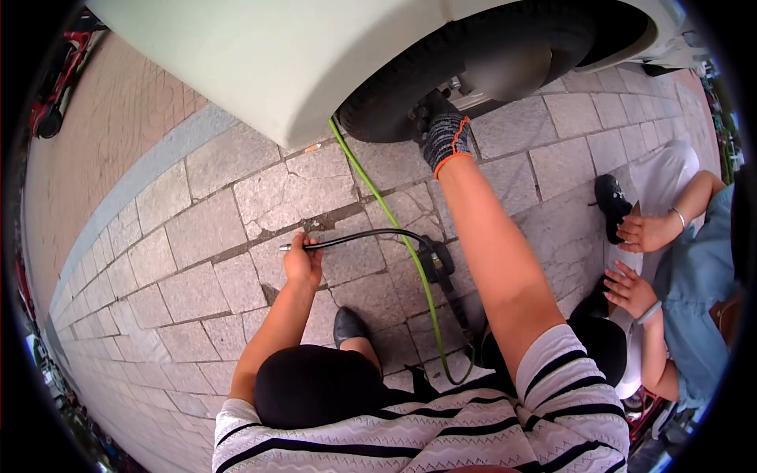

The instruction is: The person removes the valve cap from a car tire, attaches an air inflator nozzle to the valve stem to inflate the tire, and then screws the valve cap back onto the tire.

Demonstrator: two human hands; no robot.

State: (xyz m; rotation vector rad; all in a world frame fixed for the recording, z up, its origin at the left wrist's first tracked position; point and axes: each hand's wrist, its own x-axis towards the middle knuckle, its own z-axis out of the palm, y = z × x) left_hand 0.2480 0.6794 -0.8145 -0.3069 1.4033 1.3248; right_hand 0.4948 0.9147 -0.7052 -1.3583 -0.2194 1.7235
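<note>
My bare left hand [303,262] is closed around a black air hose [355,234] just behind its metal end fitting. The hose runs right to a tire inflator [434,258] with a round dark gauge, low over the paving. A green air line [377,193] passes by the inflator and loops down near my knees. My right hand [443,130], in a grey knit glove with an orange cuff, reaches up to the car wheel [394,91]. Its fingers are bent against the wheel's inner part, and what they pinch, if anything, is hidden. The wheel's centre is blurred.
The white car body [236,55] overhangs the wheel from above. Stone paving [201,236] covers the ground. At right another person in a blue top [698,292] squats close by, both hands raised apart. A red vehicle [59,87] stands at the far upper left.
</note>
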